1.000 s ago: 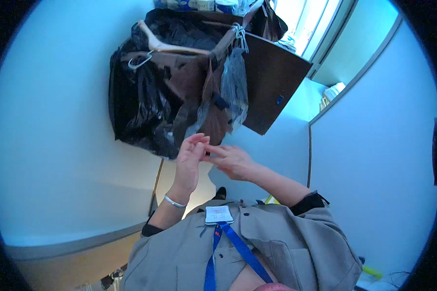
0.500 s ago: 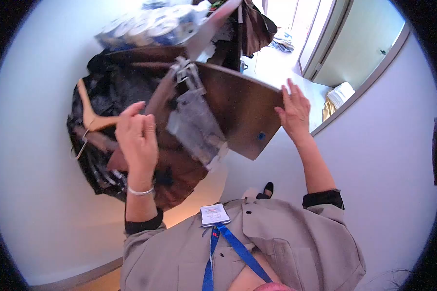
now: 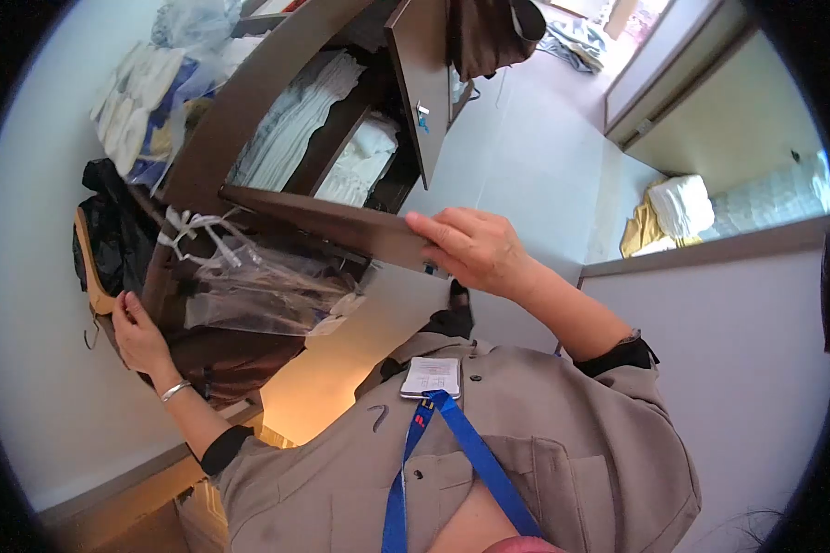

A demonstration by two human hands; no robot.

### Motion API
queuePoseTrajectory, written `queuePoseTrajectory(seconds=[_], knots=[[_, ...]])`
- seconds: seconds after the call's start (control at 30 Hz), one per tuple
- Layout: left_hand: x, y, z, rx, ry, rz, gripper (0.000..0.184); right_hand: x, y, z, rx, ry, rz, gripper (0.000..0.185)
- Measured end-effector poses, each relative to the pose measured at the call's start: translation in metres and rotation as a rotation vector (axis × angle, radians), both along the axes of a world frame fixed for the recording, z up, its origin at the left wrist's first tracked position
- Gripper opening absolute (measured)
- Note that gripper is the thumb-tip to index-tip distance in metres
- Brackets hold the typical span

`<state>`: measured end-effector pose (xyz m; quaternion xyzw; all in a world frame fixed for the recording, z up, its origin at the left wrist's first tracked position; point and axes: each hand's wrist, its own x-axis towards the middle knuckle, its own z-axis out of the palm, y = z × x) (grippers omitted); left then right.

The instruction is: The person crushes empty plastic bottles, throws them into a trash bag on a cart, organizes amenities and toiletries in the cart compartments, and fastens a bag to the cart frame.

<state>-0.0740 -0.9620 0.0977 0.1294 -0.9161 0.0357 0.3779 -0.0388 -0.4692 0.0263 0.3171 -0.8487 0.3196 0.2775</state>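
My left hand point(image 3: 141, 339) is at the lower left, its fingers closed at the end of a wooden clothes hanger point(image 3: 87, 253) with a metal hook. Behind the hanger is a black plastic bag point(image 3: 115, 221). My right hand point(image 3: 478, 247) grips the free edge of a brown cabinet door point(image 3: 341, 226), thumb on top and the other fingers partly hidden. On the near side of this door hangs a clear plastic bag point(image 3: 258, 290) with white straps. Folded white cloths point(image 3: 300, 124) lie on shelves inside the open cabinet.
A second cabinet door point(image 3: 424, 83) stands open, with a brown bag point(image 3: 493, 37) beside it. Plastic-wrapped items point(image 3: 148, 111) sit on top of the cabinet. White folded linen point(image 3: 682, 207) is at the right, past a low wall edge point(image 3: 710, 244).
My left hand and the hanger have moved left and down. The door has swung, its edge now nearer the middle with my right hand closed on it. Shelves with cloths now show.
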Motion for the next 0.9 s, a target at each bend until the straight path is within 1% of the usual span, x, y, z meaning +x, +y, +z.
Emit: queuePoseTrajectory(seconds=[0.03, 0.07, 0.1, 0.13, 0.2, 0.23, 0.27, 0.3, 0.33, 0.37, 0.4, 0.43, 0.47, 0.5, 0.53, 0.57, 0.6, 0.67, 0.7, 0.73, 0.8, 0.87, 0.9], knots=[[-0.002, -0.004, 0.000, 0.035, -0.048, 0.071, 0.048, -0.012, 0.014, 0.004, -0.008, -0.008, 0.021, 0.047], [-0.005, -0.012, -0.003, 0.026, -0.056, 0.086, 0.048, -0.022, 0.028, 0.008, -0.044, -0.158, 0.176, 0.043], [-0.008, -0.022, -0.009, -0.027, 0.005, 0.112, 0.050, -0.033, 0.039, 0.008, -0.080, -0.308, 0.326, 0.039], [-0.011, -0.015, -0.012, -0.070, 0.072, 0.139, 0.053, -0.050, 0.048, 0.004, -0.077, -0.315, 0.338, 0.039], [-0.015, 0.006, -0.015, -0.009, 0.037, 0.234, 0.053, -0.096, 0.066, -0.002, -0.289, -0.300, 0.536, 0.033], [-0.022, 0.026, -0.018, -0.092, 0.147, 0.067, 0.053, -0.116, 0.077, 0.009, -0.364, -0.443, 0.526, 0.028], [-0.032, 0.053, -0.021, -0.172, 0.266, -0.095, 0.054, -0.144, 0.085, 0.016, -0.305, -0.371, 0.394, 0.026], [-0.038, 0.104, -0.019, -0.130, 0.278, -0.263, 0.057, -0.170, 0.092, 0.021, -0.250, -0.297, 0.264, 0.026], [-0.041, 0.160, -0.019, -0.085, 0.283, -0.432, 0.060, -0.197, 0.098, 0.029, -0.105, -0.125, 0.155, 0.027], [-0.044, 0.193, -0.024, -0.021, 0.192, -0.619, 0.061, -0.228, 0.102, 0.034, -0.064, 0.106, 0.151, 0.029], [-0.046, 0.221, -0.030, 0.050, 0.100, -0.806, 0.061, -0.257, 0.103, 0.037, -0.027, 0.150, 0.140, 0.028], [-0.042, 0.254, -0.032, -0.062, 0.012, -0.826, 0.058, -0.280, 0.102, 0.037, 0.010, 0.192, 0.132, 0.027], [-0.038, 0.282, -0.034, -0.169, -0.082, -0.842, 0.056, -0.299, 0.101, 0.038, 0.008, 0.168, 0.163, 0.027], [-0.040, 0.302, -0.036, -0.153, -0.108, -0.812, 0.056, -0.321, 0.099, 0.039, 0.138, 0.118, 0.120, 0.035], [-0.046, 0.320, -0.038, -0.061, -0.259, -0.861, 0.049, -0.338, 0.098, 0.037, 0.270, 0.085, 0.077, 0.043], [-0.052, 0.331, -0.041, 0.031, -0.405, -0.907, 0.044, -0.350, 0.098, 0.031, 0.343, 0.076, 0.070, 0.040], [-0.057, 0.335, -0.046, 0.037, -0.414, -0.878, 0.044, -0.353, 0.100, 0.031, 0.337, 0.072, 0.100, 0.040], [-0.065, 0.341, -0.055, 0.030, -0.362, -0.771, 0.044, -0.351, 0.115, 0.039, 0.355, -0.075, 0.171, 0.037], [-0.068, 0.351, -0.052, 0.066, -0.359, -0.726, 0.047, -0.350, 0.129, 0.035, 0.335, 0.014, 0.201, 0.040], [-0.073, 0.360, -0.051, 0.071, -0.359, -0.704, 0.047, -0.351, 0.149, 0.029, 0.335, 0.015, 0.224, 0.040], [-0.086, 0.375, -0.051, 0.109, -0.331, -0.568, 0.046, -0.354, 0.195, 0.010, 0.120, 0.051, 0.460, 0.029], [-0.100, 0.388, -0.050, 0.127, -0.320, -0.512, 0.045, -0.354, 0.240, 0.005, 0.042, -0.042, 0.568, 0.032], [-0.107, 0.393, -0.048, 0.146, -0.322, -0.475, 0.045, -0.355, 0.261, 0.007, 0.033, -0.044, 0.578, 0.032]])
